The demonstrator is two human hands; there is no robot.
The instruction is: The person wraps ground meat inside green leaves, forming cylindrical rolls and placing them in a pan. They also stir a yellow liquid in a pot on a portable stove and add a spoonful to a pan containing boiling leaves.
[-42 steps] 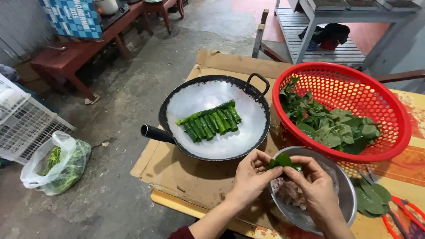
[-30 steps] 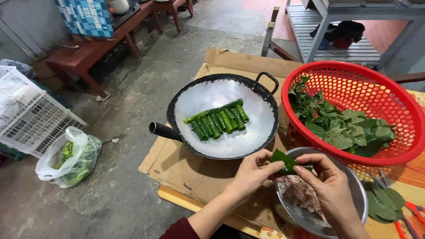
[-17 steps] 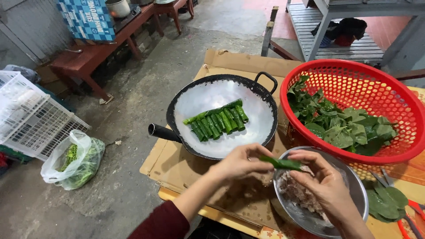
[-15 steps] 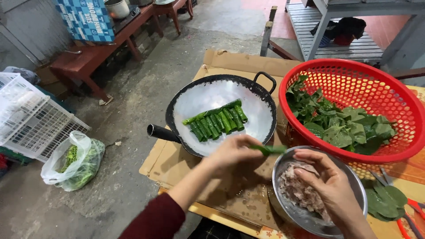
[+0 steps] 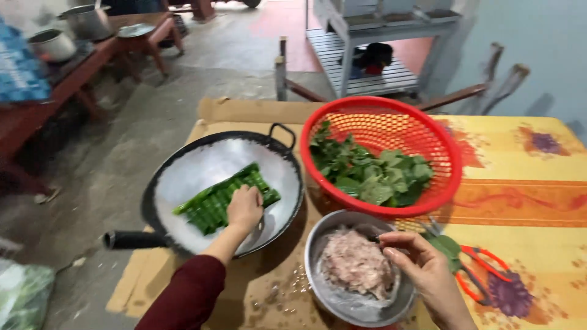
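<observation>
Basket [image 5: 428, 131]: red, leafy greens inside, beyond the grip
Scissors [image 5: 483, 275]: red-handled, right of it
Pots [image 5: 67, 30]: apparently 2, far left

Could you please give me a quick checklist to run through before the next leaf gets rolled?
1. Left hand set down on the leaf rolls in the pan: ok; whether it has let go, cannot tell.
2. Right hand at the rim of the metal bowl, fingers curled: ok.
3. Minced meat in the bowl: ok, plenty shows.
4. Loose leaves in the red basket: ok.
5. Room in the pan beside the rolls: ok, bare metal shows.
6. Scissors clear of the right hand: ok, apart beside the bowl.
</observation>
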